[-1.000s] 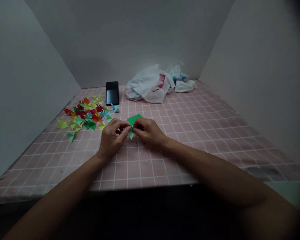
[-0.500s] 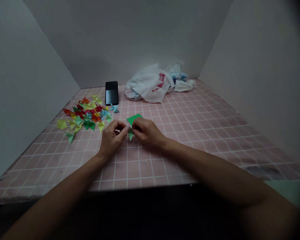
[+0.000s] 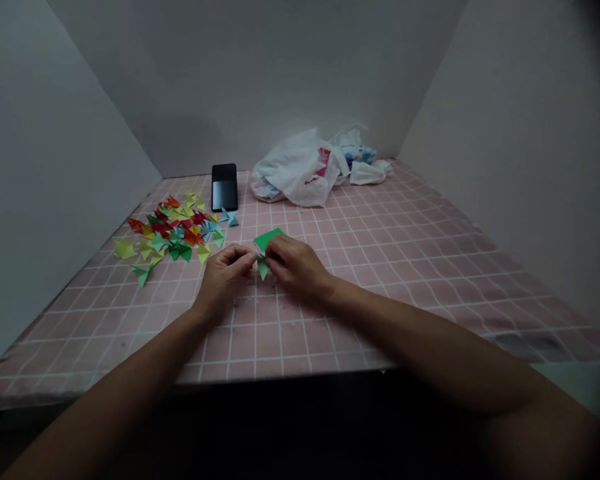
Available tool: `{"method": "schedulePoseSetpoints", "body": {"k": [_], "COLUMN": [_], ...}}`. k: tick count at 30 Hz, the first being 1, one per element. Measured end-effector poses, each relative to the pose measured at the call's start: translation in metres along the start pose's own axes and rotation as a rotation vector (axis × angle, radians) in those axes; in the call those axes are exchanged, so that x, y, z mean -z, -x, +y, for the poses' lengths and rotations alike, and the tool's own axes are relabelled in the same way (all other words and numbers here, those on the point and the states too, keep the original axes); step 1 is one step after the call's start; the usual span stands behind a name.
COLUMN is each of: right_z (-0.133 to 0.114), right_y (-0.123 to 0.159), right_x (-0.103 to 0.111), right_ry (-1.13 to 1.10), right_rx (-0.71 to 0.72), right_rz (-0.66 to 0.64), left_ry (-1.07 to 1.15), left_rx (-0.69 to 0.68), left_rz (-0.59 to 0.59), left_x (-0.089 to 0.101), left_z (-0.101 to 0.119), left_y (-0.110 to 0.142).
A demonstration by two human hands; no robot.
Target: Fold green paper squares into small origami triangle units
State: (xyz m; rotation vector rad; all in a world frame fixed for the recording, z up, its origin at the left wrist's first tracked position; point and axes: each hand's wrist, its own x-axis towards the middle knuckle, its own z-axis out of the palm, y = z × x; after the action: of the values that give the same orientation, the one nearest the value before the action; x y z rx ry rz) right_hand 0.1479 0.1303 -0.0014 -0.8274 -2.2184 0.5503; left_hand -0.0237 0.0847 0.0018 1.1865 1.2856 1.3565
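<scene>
In the middle of the table, my right hand pinches a small light green folded paper, whose pointed tip hangs below the fingers. From the other side my left hand has its thumb and forefinger pressed together at the left edge of the same piece; the exact contact is partly hidden. Just behind the fingers lies a flat piece of bright green paper, partly covered by my right hand. A pile of small folded paper figures in red, orange, yellow, green and blue spreads to the left of my hands.
A black phone lies behind the pile. At the back stand a crumpled white plastic bag with red print and a blue-and-white packet. The table wears a pink checked cloth, with pale walls on three sides.
My left hand's fingers have drawn together and shifted very slightly at the folded paper. My right hand stays nearly still. The other objects have not moved.
</scene>
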Motion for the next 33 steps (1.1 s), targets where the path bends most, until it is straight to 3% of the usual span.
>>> {"method": "schedulePoseSetpoints", "body": {"k": [25,33], "right_z": [-0.0004,0.0011], "right_y": [-0.0001,-0.0006], "right_x": [0.0007,0.0019], "right_ry": [0.042,-0.004], "right_rx": [0.032,0.04], "right_rz": [-0.001,-0.014], "left_ry": [0.268,0.265], "left_rx": [0.244,0.231], "left_rz": [-0.098,-0.102], "left_x": [-0.0019,0.0005], "left_z": [0.0047,0.0062], "left_y": [-0.0019,-0.0037]}}
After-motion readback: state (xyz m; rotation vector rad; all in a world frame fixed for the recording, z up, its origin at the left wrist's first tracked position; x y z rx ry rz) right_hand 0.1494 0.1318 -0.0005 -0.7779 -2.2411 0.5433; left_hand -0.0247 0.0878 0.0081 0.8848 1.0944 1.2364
